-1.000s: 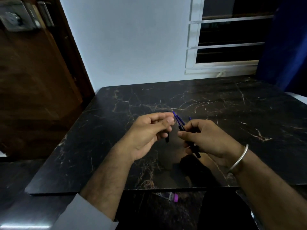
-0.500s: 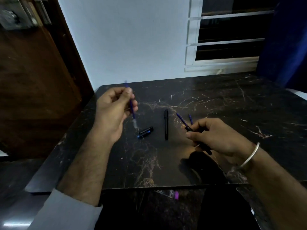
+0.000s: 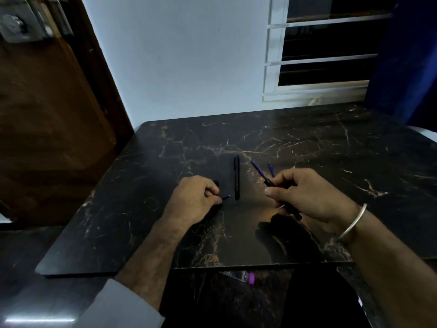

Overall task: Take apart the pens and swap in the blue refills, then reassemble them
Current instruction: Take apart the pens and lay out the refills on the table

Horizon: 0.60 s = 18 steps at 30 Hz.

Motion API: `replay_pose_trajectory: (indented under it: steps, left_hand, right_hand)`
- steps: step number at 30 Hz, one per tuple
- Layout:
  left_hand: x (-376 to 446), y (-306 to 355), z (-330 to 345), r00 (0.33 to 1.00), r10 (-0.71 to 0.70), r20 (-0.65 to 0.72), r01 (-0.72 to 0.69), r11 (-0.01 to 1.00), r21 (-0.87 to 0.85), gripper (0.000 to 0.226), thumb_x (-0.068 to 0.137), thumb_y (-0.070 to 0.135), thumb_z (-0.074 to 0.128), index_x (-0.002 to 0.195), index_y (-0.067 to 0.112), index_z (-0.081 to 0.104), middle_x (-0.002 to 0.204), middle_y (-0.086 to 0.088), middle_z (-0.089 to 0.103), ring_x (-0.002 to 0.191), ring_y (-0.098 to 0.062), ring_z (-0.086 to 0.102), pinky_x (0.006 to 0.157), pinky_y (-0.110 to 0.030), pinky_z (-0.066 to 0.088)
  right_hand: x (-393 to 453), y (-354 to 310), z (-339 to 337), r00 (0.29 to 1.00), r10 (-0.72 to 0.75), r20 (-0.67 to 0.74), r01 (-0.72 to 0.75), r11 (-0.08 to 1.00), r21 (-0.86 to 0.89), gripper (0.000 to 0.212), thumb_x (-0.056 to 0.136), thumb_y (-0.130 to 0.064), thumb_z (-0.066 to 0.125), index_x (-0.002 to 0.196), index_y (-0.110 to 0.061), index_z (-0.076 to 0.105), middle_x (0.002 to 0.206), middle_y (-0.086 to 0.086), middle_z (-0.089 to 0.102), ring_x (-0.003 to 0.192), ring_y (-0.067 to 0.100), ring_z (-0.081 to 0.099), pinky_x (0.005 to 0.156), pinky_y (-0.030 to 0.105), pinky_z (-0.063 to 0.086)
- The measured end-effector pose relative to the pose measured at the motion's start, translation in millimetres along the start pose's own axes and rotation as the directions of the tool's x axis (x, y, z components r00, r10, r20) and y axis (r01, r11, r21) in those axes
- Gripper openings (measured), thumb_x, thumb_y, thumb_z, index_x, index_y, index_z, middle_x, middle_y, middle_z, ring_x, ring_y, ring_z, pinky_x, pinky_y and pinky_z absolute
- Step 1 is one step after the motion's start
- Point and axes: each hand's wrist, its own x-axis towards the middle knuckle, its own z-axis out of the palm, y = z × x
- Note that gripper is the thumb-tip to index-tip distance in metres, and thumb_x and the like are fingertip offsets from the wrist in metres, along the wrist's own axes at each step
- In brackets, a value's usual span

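The table [image 3: 307, 143], a dark marble-patterned slab, carries everything, and its colour is judged the main hazard: black pen parts are easily lost against it in this dim light. The thin refills are round and light, so they could be rolled toward the near edge by a careless brush of a wrist, and a plastic tip could be bent if it is forced into a barrel at an angle.

The right hand [image 3: 312, 197] is seen curled around a black pen barrel [image 3: 287, 207], from whose far end a blue refill [image 3: 258, 170] is seen projecting; thumb and forefinger are pinched near the barrel's mouth. The left hand [image 3: 196, 200] is lowered to the table near its middle, fingers curled, and a second blue refill [image 3: 225, 197] is held by its end at the fingertips; whether it rests on the surface cannot be told.

Between the hands a complete black pen [image 3: 236, 177] is laid, pointing toward the far edge. A dark cap piece [image 3: 216, 183] is half hidden behind the left hand. Another short blue refill end [image 3: 271, 168] is glimpsed just beyond the right hand.
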Motion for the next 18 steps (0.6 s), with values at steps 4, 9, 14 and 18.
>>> replay_pose_trajectory:
  steps: [4,9,14,18]
  left_hand:
    - [-7.3,6.9,-4.7,0.986,0.097,-0.138,-0.117,0.983,-0.145,0.004,0.085,0.035,0.075,0.088,0.038,0.073,0.080,0.017,0.070,0.078,0.010,0.062,0.060,-0.008,0.045]
    - [-23.0,35.0,13.4,0.976,0.201,0.080,-0.078,0.673,-0.735,0.023,0.079,0.048,0.074,0.101,0.039,0.073,0.097,0.008,0.078,0.093,-0.010,0.073,0.079,-0.031,0.059]
    - [-20.8,35.9,22.0,0.998,0.063,-0.005,-0.040,0.561,-0.827,0.015,0.087,0.016,0.074,0.094,0.030,0.075,0.089,-0.004,0.079,0.082,-0.019,0.076,0.071,-0.033,0.059]
    - [-20.0,33.2,16.3,0.999,-0.036,-0.030,-0.005,0.546,-0.838,0.013,0.087,0.008,0.075,0.093,0.019,0.074,0.084,-0.006,0.078,0.074,-0.019,0.076,0.068,-0.032,0.061]
  right_hand:
    - [1.3,-0.4,0.7,0.995,-0.062,-0.078,0.063,0.998,0.012,0.010,0.082,-0.022,0.074,0.091,-0.017,0.073,0.079,0.006,0.071,0.069,0.012,0.065,0.066,0.029,0.056]
    - [10.4,-7.6,13.8,0.986,-0.129,-0.104,0.151,0.957,0.249,0.025,0.080,-0.008,0.074,0.100,0.005,0.066,0.084,0.015,0.069,0.064,0.012,0.063,0.055,0.021,0.054]
    - [29.8,-11.5,10.2,0.990,-0.128,-0.058,0.140,0.933,0.331,0.022,0.082,-0.017,0.074,0.094,0.001,0.068,0.078,0.009,0.072,0.068,0.015,0.068,0.060,0.024,0.058]
    - [65.4,-5.7,-11.9,0.906,-0.272,-0.323,0.183,0.942,-0.281,0.005,0.082,-0.019,0.074,0.080,-0.019,0.070,0.076,-0.001,0.070,0.076,0.015,0.067,0.069,0.028,0.054]
